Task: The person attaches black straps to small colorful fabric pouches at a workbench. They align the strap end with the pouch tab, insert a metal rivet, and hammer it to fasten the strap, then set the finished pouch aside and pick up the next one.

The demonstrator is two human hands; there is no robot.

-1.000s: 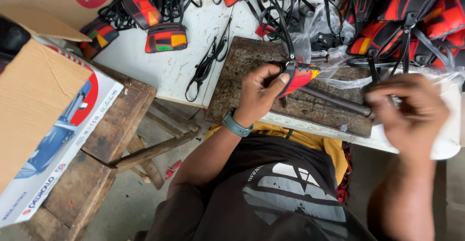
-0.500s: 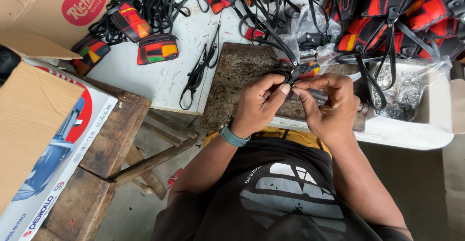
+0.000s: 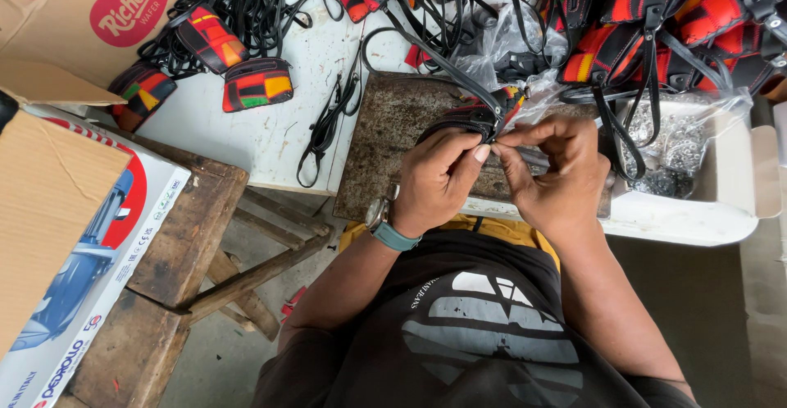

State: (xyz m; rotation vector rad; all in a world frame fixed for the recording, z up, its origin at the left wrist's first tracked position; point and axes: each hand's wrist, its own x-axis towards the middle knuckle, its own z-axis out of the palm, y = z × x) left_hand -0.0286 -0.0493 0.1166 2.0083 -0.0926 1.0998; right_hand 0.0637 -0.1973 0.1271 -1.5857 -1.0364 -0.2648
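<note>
Left hand (image 3: 438, 180): fingers curled, pinching the small red-and-black patchwork pouch (image 3: 479, 115) by its black strap.
Right hand (image 3: 557, 170): fingertips pressed together on the same strap, touching the left fingers.
Pouch: just above the grip, over the rusty metal slab (image 3: 385, 133).
Beyond: heap of red-black strapped pouches (image 3: 656, 23).

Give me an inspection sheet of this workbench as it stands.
Surface: scuffed white table; rusty dark metal slab on it.
Job's things: small black pouch with red patches and black strap, over the slab.
Clutter: patchwork pouches; heap of red-black bags; bag of silver fittings in a white tray.
Hands: left hand and right hand pinch the pouch's edge together.
Cables: loose black straps.
Surroundings: cardboard boxes, wooden stool.
</note>
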